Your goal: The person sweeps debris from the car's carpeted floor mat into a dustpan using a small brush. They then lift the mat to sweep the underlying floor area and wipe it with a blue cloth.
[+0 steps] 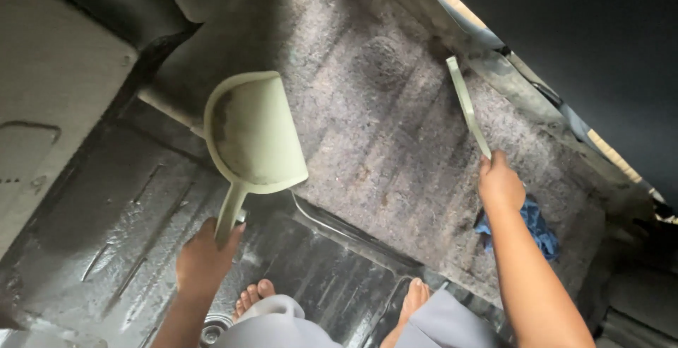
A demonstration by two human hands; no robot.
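Here, dustpan [256, 130] in left hand [203, 257]

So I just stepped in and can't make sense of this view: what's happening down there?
A person stands barefoot on a bare dark metal floor, looking down. The left hand holds a pale green dustpan by its handle, with grey dust inside it. The right hand grips a thin pale green handle, seen edge-on, over a worn grey felt mat. A blue cloth lies on the mat beside the right forearm.
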